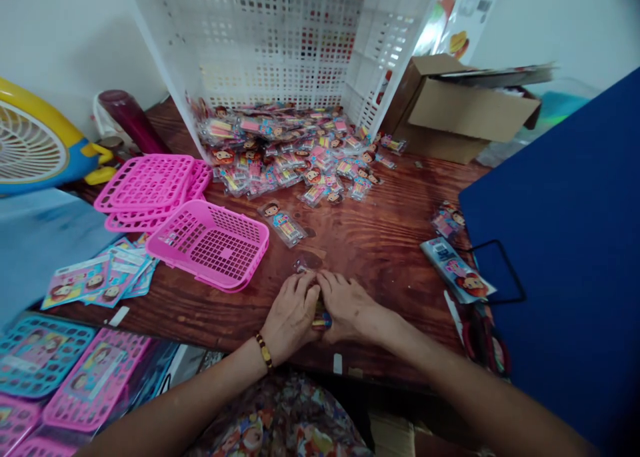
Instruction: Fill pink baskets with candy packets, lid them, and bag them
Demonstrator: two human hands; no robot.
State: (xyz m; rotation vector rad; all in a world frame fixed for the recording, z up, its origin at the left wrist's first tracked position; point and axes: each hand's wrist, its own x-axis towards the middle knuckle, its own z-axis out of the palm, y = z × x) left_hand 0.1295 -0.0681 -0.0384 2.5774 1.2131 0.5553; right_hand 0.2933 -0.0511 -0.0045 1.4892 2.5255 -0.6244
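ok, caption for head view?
Left hand and right hand hold a cartoon-print plastic packet on the wooden table beside a pink plastic basket.

Plain white walls point(65, 37) stand behind a reddish wooden table point(380, 244).

A small home packing workshop: a wooden table point(380, 244) in the frame's centre holds a heap of sealed cartoon packets point(290, 154) spilling from a tipped white crate point(280, 37), pink baskets point(210, 242) at left, cardboard box point(465, 107) upper right.

Left hand point(290, 314) and right hand point(350, 307) meet, fingers point(300, 285) curled downward together.
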